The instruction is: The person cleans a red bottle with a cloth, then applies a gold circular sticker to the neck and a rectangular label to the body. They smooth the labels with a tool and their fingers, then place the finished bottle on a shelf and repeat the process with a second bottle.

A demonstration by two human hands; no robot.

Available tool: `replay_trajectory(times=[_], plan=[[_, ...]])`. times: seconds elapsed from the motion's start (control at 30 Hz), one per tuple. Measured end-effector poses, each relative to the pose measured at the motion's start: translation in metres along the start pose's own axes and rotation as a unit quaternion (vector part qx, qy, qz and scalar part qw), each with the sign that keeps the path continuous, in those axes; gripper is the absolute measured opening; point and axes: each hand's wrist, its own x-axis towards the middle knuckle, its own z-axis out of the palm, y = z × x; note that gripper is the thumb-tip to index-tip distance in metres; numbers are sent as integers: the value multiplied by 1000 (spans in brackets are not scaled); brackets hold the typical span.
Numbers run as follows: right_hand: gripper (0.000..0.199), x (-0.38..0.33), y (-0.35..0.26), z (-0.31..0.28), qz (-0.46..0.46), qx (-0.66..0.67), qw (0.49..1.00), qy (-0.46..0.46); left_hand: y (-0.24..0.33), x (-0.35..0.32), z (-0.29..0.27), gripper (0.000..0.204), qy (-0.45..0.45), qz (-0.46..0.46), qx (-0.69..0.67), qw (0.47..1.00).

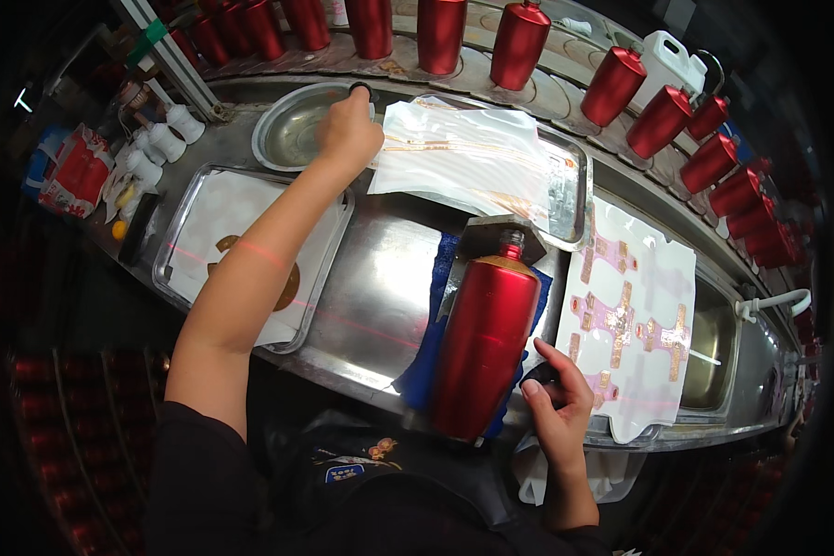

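Metallic-red, shoulder-tapered bottle (491, 343) sits in the middle of the steel surface (371, 269), lying on a bright blue cloth (426, 357) with its neck end at a grey metal cradle (477, 239). Handling guess: rigid, fairly heavy, glossy coat so likely slippery and easy to scuff; if glass, breakable. Best hold: the threaded neck (511, 245) plus a palm under the base end; keep pads off the coated flank.

Pointing: neck away from the person, base toward them. Long axis runs near-to-far, leaning slightly right at the neck.

Left hand (350, 130): fist closed on a black-ended tool (362, 88) at the right rim of the round steel bowl (259, 130). Right hand (562, 403): half-curled, thumb and index apart, just beside the bottle's right flank. Dark patch between them; can't tell if it's an object.
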Motion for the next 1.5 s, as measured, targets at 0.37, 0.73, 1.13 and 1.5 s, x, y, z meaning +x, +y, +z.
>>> replay_trajectory(times=[0.37, 0.73, 1.13, 1.5], plan=[[49, 77, -80, -40, -147, -54, 982, 107, 159, -26, -79, 51, -190, 242, -390, 868], [18, 45, -98, -62, 43, 40, 993, -103, 165, -155, -128, 26, -191, 239, -568, 764], [12, -48, -44, 2, 16, -127, 986, -104, 54, -314, -132, 54, -266, -31, -531, 804], [11, -50, -37, 10, 22, -114, 992, -58, 40, -321, -90, 24, -124, -13, -502, 856]])
